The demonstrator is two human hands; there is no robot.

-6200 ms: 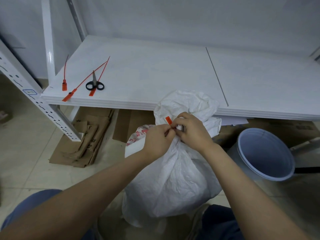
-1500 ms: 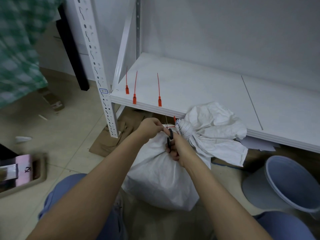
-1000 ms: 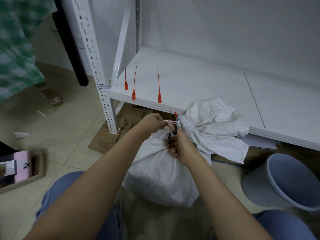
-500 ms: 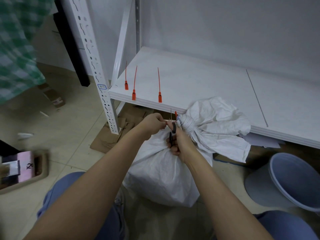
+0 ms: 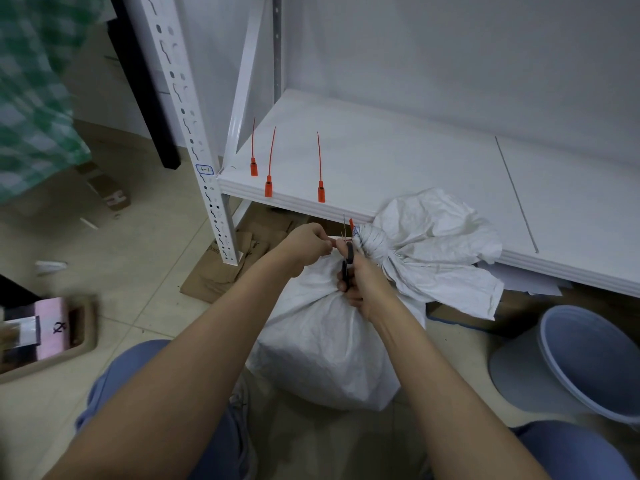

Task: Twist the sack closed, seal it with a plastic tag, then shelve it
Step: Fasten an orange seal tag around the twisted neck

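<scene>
A full white woven sack (image 5: pixel 325 344) stands on the floor between my knees, its twisted neck (image 5: pixel 372 242) cinched by an orange plastic tag (image 5: pixel 351 224). My left hand (image 5: pixel 304 245) pinches the tag's thin tail and holds it out to the left. My right hand (image 5: pixel 362 284) grips black-handled scissors (image 5: pixel 347 261), whose blades point up at the tail beside the neck. The sack's loose top (image 5: pixel 436 244) flops right over the edge of the white shelf (image 5: pixel 398 168).
Three spare orange tags (image 5: pixel 321 192) lie near the shelf's front left edge. A slotted white upright (image 5: pixel 194 133) stands left of it. A blue-grey bucket (image 5: pixel 585 365) sits right of the sack, flattened cardboard (image 5: pixel 221 271) lies under the shelf, and a tray with a pink box (image 5: pixel 48 330) is at left.
Since six seconds ago, my right hand has taken the scissors off the shelf and the tag is tight on the neck. In the last second both hands barely moved.
</scene>
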